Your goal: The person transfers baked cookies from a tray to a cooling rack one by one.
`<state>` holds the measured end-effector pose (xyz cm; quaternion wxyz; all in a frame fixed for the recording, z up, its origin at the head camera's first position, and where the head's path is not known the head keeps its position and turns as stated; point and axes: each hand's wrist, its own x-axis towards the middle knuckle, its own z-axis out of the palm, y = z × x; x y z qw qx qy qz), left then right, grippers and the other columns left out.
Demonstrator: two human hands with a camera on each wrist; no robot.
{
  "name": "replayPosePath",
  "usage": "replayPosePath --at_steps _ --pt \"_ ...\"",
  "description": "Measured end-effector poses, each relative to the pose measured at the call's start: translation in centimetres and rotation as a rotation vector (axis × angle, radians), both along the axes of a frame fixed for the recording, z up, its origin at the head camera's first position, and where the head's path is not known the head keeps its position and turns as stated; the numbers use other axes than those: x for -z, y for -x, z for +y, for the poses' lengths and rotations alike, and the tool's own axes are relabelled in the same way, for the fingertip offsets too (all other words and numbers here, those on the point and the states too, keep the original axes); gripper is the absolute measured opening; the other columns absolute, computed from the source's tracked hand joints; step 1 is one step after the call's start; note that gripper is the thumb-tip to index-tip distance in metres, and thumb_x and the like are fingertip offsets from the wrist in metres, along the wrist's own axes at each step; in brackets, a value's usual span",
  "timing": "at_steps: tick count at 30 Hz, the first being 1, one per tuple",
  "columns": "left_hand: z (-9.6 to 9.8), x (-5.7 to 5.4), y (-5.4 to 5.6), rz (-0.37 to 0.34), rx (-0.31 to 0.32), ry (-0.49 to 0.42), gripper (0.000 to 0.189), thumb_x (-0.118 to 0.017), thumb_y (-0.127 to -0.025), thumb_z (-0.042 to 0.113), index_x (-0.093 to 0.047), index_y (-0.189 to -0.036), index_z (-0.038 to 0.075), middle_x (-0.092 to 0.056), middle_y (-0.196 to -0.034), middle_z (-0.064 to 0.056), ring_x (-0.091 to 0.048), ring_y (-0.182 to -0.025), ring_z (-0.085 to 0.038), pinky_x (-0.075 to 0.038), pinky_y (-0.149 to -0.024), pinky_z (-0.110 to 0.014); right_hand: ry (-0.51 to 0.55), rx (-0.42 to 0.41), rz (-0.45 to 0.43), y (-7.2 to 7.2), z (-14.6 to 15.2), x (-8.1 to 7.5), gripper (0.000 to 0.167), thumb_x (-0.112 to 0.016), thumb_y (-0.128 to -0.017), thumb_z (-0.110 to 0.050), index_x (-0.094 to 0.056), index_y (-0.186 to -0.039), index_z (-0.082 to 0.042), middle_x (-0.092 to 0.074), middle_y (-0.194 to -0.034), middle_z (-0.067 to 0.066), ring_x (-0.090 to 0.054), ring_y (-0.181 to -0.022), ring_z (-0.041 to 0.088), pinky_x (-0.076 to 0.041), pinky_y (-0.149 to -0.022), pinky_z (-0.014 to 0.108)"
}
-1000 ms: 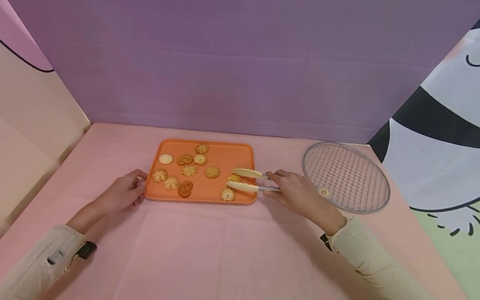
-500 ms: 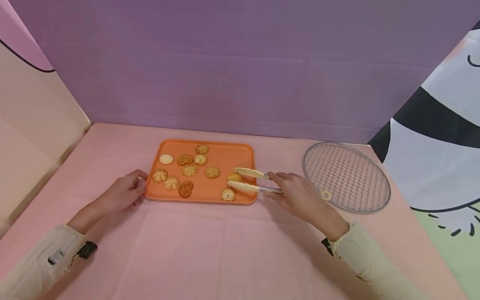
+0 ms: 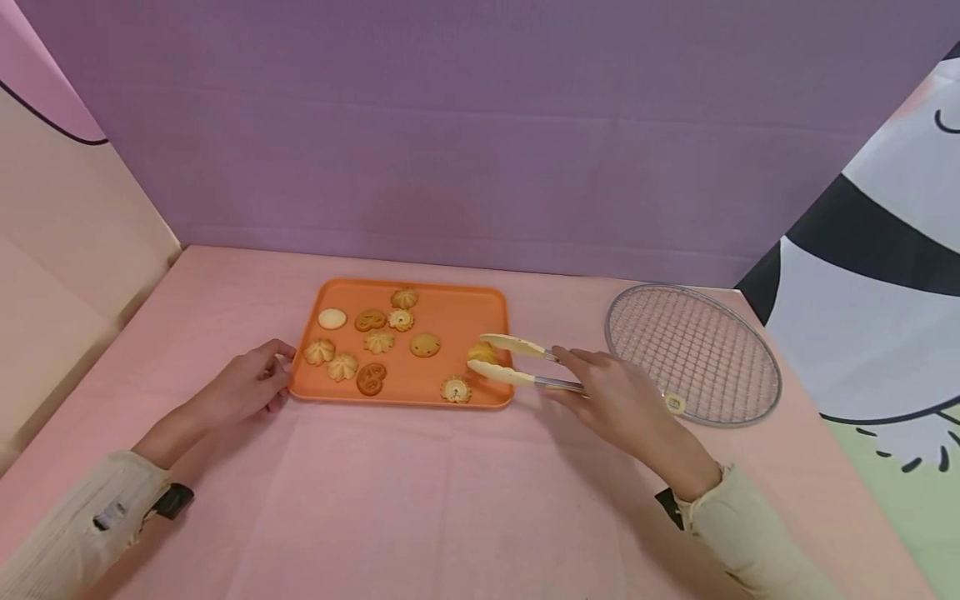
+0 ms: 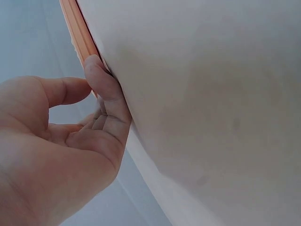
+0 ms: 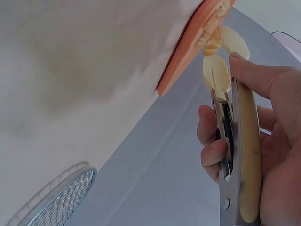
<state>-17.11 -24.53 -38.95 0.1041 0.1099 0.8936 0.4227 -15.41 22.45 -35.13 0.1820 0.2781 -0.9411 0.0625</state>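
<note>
My right hand (image 3: 618, 404) grips metal tongs (image 5: 244, 155) with cream scalloped tips, its thumb and fingers round the two arms. Between the tips is a yellow-gold cookie (image 3: 482, 354), over the right end of the orange tray (image 3: 450, 312). Below it on the tray lies a round ridged cookie with a patterned centre (image 3: 456, 389). At the tray's left edge, my left hand (image 3: 243, 379) pinches the rim with thumb and fingers, as the left wrist view shows. Several other cookies, among them a pretzel-shaped one (image 3: 371, 379) and a pale round one (image 3: 332, 318), lie spread over the tray's left and middle.
A round wire cooling rack (image 3: 697, 350) rests on the pink table cover (image 3: 420, 492) to the right, behind my right wrist. A purple backdrop (image 3: 480, 133) rises behind the tray, with printed panels at both sides.
My right hand has drawn the tongs slightly right, and the yellow-gold cookie between the tips has shifted right with them. My left hand and the tray stay put.
</note>
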Motion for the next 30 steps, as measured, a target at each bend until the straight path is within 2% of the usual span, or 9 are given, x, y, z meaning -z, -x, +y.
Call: replayPosePath --at_steps 5,10,19,25,30 --pt "-0.1 0.1 0.1 0.018 0.008 0.018 0.029 -0.05 -0.1 0.001 -0.045 -0.127 -0.009 -0.058 -0.079 -0.009 -0.057 -0.064 -0.018 -0.05 -0.051 -0.028 0.013 0.004 0.011 -0.5 0.7 -0.2 0.057 -0.082 -0.081 -0.037 -0.067 -0.125 -0.005 -0.073 -0.102 0.011 -0.069 -0.075 0.026 -0.054 -0.057 0.041" --pt "-0.1 0.1 0.1 0.009 0.004 0.02 0.029 -0.05 -0.1 0.002 -0.045 -0.127 -0.008 -0.058 -0.079 -0.009 -0.057 -0.065 -0.018 -0.05 -0.051 -0.028 0.032 0.013 0.018 -0.9 1.6 -0.4 0.058 -0.083 -0.08 -0.035 -0.066 -0.126 -0.004 -0.073 -0.106 0.013 -0.07 -0.08 0.029 -0.056 -0.062 0.045" --pt "-0.1 0.1 0.1 -0.005 0.002 0.023 0.029 -0.05 -0.1 0.003 -0.045 -0.127 -0.008 -0.058 -0.08 -0.009 -0.058 -0.065 -0.019 -0.05 -0.052 -0.028 0.057 0.044 0.039 -0.9 3.8 -0.8 0.059 -0.084 -0.079 -0.033 -0.065 -0.127 -0.004 -0.072 -0.108 0.017 -0.071 -0.084 0.035 -0.055 -0.065 0.05" --pt "0.0 0.1 0.1 0.001 0.004 0.031 0.029 -0.051 -0.1 0.002 -0.045 -0.126 -0.008 -0.059 -0.079 -0.009 -0.058 -0.065 -0.018 -0.051 -0.052 -0.028 0.046 0.082 0.071 -0.6 5.3 -1.0 0.057 -0.083 -0.079 -0.033 -0.066 -0.126 -0.005 -0.074 -0.1 0.014 -0.07 -0.076 0.033 -0.053 -0.058 0.049" --pt "-0.1 0.1 0.1 0.001 0.004 0.032 0.029 -0.051 -0.1 0.002 -0.045 -0.127 -0.008 -0.058 -0.08 -0.009 -0.059 -0.065 -0.018 -0.051 -0.053 -0.028 0.036 0.102 0.101 -0.3 6.3 -1.3 0.058 -0.084 -0.077 -0.029 -0.065 -0.126 -0.004 -0.073 -0.099 0.018 -0.068 -0.073 0.037 -0.051 -0.053 0.049"
